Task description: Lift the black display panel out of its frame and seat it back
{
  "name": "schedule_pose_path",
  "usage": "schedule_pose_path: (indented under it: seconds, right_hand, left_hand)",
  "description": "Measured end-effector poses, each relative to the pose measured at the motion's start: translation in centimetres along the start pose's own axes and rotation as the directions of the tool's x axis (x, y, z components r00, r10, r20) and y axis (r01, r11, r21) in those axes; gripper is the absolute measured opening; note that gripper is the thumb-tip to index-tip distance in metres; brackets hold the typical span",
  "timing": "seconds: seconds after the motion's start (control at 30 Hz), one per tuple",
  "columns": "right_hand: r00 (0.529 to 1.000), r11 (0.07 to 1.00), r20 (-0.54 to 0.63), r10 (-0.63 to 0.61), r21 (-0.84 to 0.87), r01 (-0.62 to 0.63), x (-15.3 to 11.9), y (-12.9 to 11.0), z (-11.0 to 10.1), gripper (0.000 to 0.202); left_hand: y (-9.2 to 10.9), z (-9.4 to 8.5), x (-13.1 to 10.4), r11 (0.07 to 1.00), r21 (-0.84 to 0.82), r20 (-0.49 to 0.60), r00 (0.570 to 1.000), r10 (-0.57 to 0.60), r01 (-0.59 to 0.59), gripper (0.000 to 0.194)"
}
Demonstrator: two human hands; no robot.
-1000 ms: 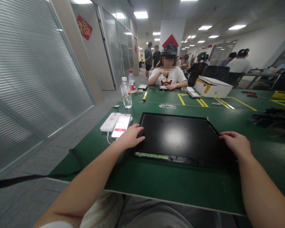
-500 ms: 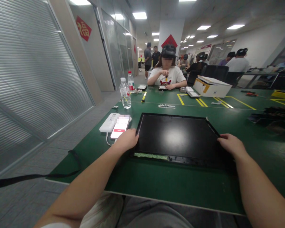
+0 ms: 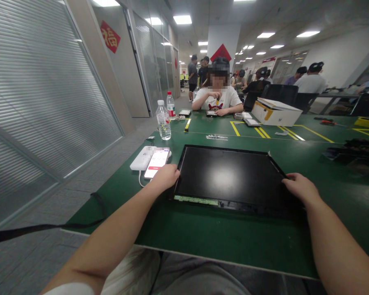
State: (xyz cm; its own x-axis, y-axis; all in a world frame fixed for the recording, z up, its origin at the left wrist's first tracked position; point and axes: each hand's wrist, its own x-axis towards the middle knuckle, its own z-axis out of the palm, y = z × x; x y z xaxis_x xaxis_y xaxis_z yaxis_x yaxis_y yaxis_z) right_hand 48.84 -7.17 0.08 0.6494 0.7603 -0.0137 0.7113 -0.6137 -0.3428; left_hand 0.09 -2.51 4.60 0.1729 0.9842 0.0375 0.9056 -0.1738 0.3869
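Note:
A black display panel [image 3: 230, 174] lies face up in front of me, its dark surface reflecting a ceiling light. Along its near edge runs a green circuit strip [image 3: 197, 200]. My left hand [image 3: 167, 177] grips the panel's left edge, thumb on top and the other fingers mostly hidden. At the opposite side, my right hand [image 3: 301, 187] is closed on the right edge, its fingertips partly out of sight underneath. Just left of my left hand, a lit phone [image 3: 156, 163] rests against a white box-shaped device [image 3: 140, 158] with a cable.
Two plastic bottles [image 3: 163, 123] stand on the green table [image 3: 227, 241] at the far left. Metallic strips [image 3: 217, 137] lie beyond the panel. A co-worker [image 3: 217, 98] sits opposite, near a white box [image 3: 276, 112]. Dark parts [image 3: 356, 153] are piled at right; a black strap [image 3: 49, 227] hangs at left.
The view has shifted slightly. Both hands keep their grip on the display panel, whose far edge looks marginally raised in the picture.

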Motion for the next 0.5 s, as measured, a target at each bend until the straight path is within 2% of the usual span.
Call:
schedule_pose_path:
  seconds: [0.17, 0.27, 0.33, 0.4, 0.5]
  right_hand:
    - [1.000, 1.000, 0.026, 0.010, -0.006, -0.009, 0.1, -0.1, -0.1, 0.046]
    - [0.999, 1.000, 0.033, 0.015, -0.008, -0.015, 0.2, -0.1, -0.2, 0.045]
    - [0.999, 1.000, 0.034, 0.015, -0.004, -0.015, 0.3, 0.0, -0.1, 0.045]
    - [0.999, 1.000, 0.035, 0.015, 0.001, -0.015, 0.4, 0.0, -0.1, 0.045]
    - [0.999, 1.000, 0.033, 0.016, 0.012, -0.017, 0.4, 0.1, -0.1, 0.043]
  left_hand:
    - [-0.3, -0.1, 0.6, 0.969, -0.246, -0.120, 0.992, -0.037, 0.006, 0.034]
    - [-0.1, 0.1, 0.6, 0.920, -0.393, -0.176, 0.981, -0.081, 0.005, 0.032]
    - [0.2, 0.3, 0.4, 0.852, -0.524, -0.183, 0.975, -0.122, 0.008, 0.030]
    - [0.7, 0.3, 0.1, 0.692, -0.721, -0.132, 0.973, -0.187, 0.035, 0.028]
    - [1.3, 0.2, -0.2, 0.346, -0.932, 0.008, 0.963, -0.269, 0.105, 0.032]
